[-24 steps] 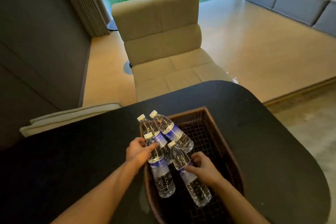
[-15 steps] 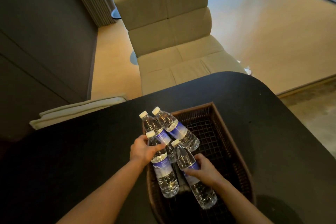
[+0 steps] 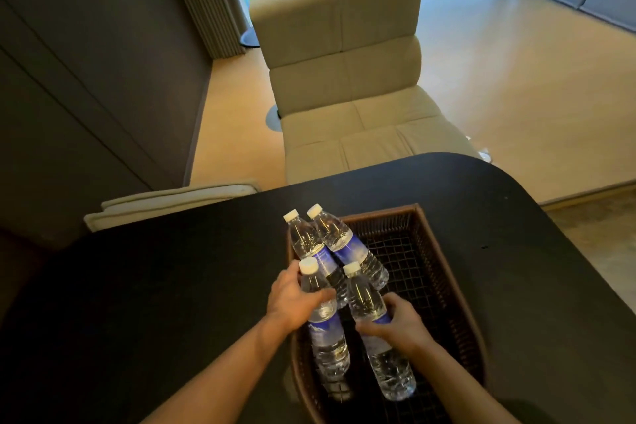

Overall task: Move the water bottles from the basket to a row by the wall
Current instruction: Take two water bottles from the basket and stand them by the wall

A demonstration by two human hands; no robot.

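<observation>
L hand (image 3: 298,299) wrapped round near-left bottle (image 3: 325,323), R hand (image 3: 395,322) clamped on near-right bottle (image 3: 378,337). Both btls, plus 2 far bottles (image 3: 330,237), lie in wicker basket (image 3: 444,289) on black table (image 3: 172,286).

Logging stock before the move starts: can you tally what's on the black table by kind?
Water bottles: 4 (near-left bottle, near-right bottle, far-left bottle, far-right bottle)
Wicker basket: 1
Total: 5
</observation>
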